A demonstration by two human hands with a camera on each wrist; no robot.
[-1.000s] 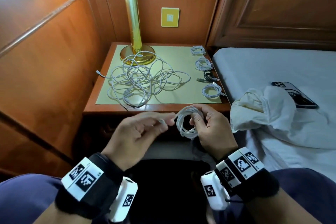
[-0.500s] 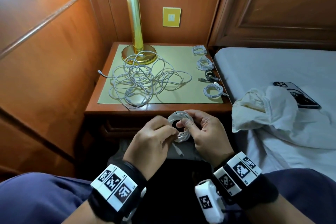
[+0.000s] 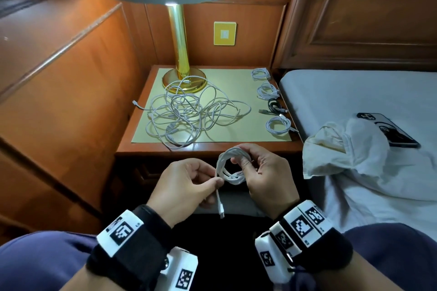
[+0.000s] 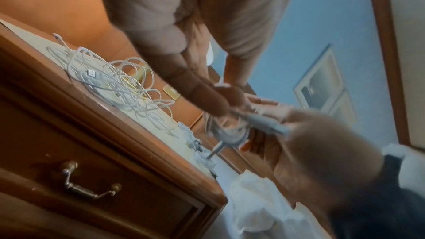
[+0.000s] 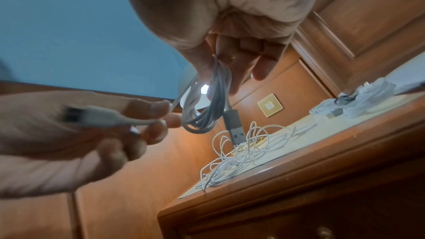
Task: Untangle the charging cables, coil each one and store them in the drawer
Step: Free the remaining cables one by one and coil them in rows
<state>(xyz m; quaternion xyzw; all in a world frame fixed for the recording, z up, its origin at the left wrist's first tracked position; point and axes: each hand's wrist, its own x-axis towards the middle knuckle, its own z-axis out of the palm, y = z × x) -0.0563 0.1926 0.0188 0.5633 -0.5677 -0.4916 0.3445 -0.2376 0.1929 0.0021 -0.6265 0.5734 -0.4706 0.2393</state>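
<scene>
Centre of frame, before the table (image 3: 208,146) | right hand (image 3: 264,177) is gripping the white coiled charging cable (image 3: 228,168) | left hand (image 3: 189,184) is pinching its loose tail | advice: wrap tail snugly through the loop, keeping turns stacked.

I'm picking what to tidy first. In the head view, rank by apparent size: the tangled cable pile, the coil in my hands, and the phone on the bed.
1. tangled cable pile
2. phone, partly hidden under cloth
3. coil, held nearer the camera, so it likely looks bigger than it is
</scene>
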